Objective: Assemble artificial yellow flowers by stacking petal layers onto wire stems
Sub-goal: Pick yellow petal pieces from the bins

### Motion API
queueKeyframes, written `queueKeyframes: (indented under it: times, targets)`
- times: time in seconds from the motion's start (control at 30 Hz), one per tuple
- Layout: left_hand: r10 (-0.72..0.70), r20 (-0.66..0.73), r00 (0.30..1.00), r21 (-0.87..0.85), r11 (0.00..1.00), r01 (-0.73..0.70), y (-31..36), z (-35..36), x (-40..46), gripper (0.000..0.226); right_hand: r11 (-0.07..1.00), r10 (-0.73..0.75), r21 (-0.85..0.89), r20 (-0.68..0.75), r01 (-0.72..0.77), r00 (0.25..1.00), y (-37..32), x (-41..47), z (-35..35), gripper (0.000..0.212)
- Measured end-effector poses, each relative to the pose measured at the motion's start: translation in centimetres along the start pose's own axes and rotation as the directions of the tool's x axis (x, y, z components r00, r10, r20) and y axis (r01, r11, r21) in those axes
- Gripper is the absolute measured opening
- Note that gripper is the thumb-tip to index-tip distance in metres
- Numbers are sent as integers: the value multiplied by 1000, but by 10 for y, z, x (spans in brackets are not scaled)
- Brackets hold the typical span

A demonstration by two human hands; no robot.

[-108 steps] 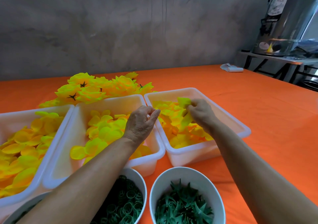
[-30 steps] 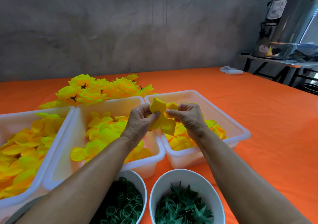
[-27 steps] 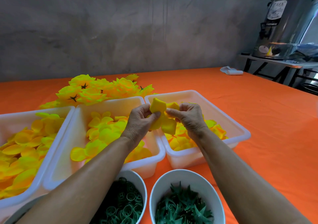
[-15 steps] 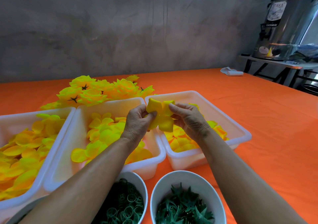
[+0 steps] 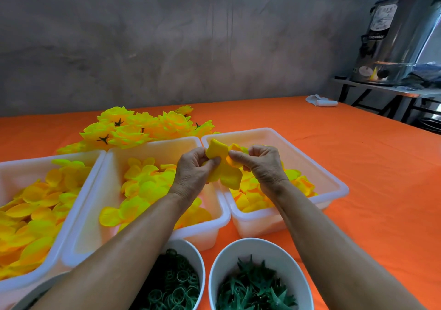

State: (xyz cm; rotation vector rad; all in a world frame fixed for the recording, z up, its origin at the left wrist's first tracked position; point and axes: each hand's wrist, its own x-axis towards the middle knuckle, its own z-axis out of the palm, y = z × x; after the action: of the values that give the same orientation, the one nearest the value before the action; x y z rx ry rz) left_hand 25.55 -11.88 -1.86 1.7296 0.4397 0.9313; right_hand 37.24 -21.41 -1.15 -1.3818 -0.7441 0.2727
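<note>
A yellow petal layer (image 5: 223, 166) is held up between both hands above the gap between the middle tray and the right tray. My left hand (image 5: 193, 172) pinches its left side with thumb and fingers. My right hand (image 5: 259, 164) pinches its upper right part. No wire stem shows; the hands hide the layer's middle. Loose yellow petals fill the right tray (image 5: 317, 166), the middle tray (image 5: 112, 202) and the left tray (image 5: 14, 169). A pile of finished yellow flowers (image 5: 140, 128) lies behind the trays.
Two white bowls stand at the near edge, one with green rings (image 5: 176, 286), one with green star-shaped calyxes (image 5: 255, 286). An orange cloth (image 5: 358, 166) covers the table. A white roll (image 5: 321, 101) lies far right. A steel urn (image 5: 396, 38) sits on a side stand.
My right hand lifted a petal layer out of the right tray and brought it to my left hand. Both hands now hold it and have turned it slightly.
</note>
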Motion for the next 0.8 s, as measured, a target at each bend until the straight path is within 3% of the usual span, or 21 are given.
queueKeyframes:
  times: [0.1,0.17,0.23,0.27,0.3,0.37,0.47,0.57,0.67,0.8]
  targets:
    - [26,-68,997,44,999,-23,0,-1,1,16,1000,-20,7,28,20,999,-2,-1,2,33]
    - [82,-123,989,205,977,-56,0,-2,2,38,999,-46,20,15,45,999,-3,-2,2,32]
    - [228,-194,954,407,903,-133,1,-3,2,48,996,-84,28,-30,85,996,-3,-2,1,33]
    - [301,-225,926,448,876,-176,1,-4,2,43,994,-108,23,-45,109,993,-3,-2,1,36]
    - [333,-237,913,436,876,-206,3,-5,1,34,990,-138,7,-43,138,990,-3,-2,2,38]
    - [253,-171,952,284,938,-198,6,-4,-3,35,976,-207,-62,10,208,978,-3,-5,6,44]
    - [39,19,999,66,997,-41,12,0,-7,48,932,-304,-164,125,322,944,-3,-11,13,58]
    - [-50,39,998,27,998,49,9,0,-4,35,900,-333,-229,189,371,924,-1,-14,17,63]
    - [-71,67,995,-32,997,74,5,-3,-3,24,932,-252,-195,259,306,933,-2,-13,16,56]
    - [-76,60,995,-132,988,84,8,-4,-2,17,989,-141,-5,295,149,945,-5,-11,11,27]
